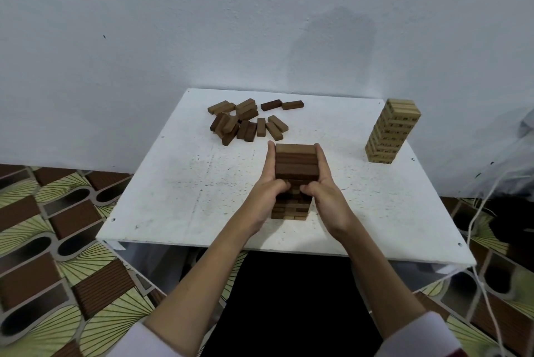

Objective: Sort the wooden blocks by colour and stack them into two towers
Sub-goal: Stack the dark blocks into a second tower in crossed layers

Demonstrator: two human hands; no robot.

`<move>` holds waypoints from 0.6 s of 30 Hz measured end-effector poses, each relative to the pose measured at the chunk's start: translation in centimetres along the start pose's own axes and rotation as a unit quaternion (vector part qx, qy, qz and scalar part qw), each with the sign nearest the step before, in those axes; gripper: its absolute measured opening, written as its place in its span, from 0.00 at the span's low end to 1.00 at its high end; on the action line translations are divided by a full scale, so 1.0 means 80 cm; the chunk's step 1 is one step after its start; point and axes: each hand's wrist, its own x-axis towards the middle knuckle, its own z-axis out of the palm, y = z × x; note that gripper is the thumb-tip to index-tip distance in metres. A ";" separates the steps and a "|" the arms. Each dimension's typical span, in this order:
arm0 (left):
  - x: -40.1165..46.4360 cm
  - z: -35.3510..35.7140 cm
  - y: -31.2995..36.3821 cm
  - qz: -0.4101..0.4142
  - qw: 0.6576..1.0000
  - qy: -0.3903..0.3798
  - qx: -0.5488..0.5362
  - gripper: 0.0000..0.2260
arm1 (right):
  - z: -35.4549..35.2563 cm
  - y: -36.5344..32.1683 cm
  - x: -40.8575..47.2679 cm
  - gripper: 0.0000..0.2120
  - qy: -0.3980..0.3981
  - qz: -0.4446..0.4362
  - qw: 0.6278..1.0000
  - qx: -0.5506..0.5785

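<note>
- The dark tower [294, 171] is clasped on both sides, near its top, by the left hand [268, 183] and right hand [323, 186].
- Uneven squeezing could topple it toward the loose blocks [245, 121] behind it.

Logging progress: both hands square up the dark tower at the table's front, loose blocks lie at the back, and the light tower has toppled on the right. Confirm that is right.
Not quite: the head view shows the light tower standing upright at the right, not toppled. The rest holds: left hand and right hand flank the dark tower, and loose blocks lie behind.
</note>
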 end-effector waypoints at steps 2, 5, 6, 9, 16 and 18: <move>0.000 0.001 0.001 0.000 1.000 -0.002 0.003 0.34 | -0.001 0.001 0.000 0.39 0.000 0.000 1.000 -0.007; -0.001 0.001 0.002 -0.001 1.000 -0.007 0.004 0.34 | -0.001 0.000 0.000 0.38 0.002 0.000 1.000 -0.014; -0.002 0.000 0.002 -0.001 1.000 -0.010 0.005 0.34 | -0.001 0.000 0.000 0.38 0.002 -0.001 1.000 -0.017; -0.001 -0.001 0.001 -0.004 1.000 -0.011 0.009 0.34 | -0.001 0.001 -0.001 0.37 0.001 -0.004 1.000 -0.022; 0.000 -0.001 -0.001 -0.009 1.000 -0.009 0.017 0.34 | -0.001 0.000 0.000 0.36 -0.003 -0.002 1.000 -0.027; 0.000 -0.001 -0.001 -0.007 1.000 -0.009 0.016 0.34 | -0.001 0.000 0.000 0.36 -0.002 -0.001 1.000 -0.027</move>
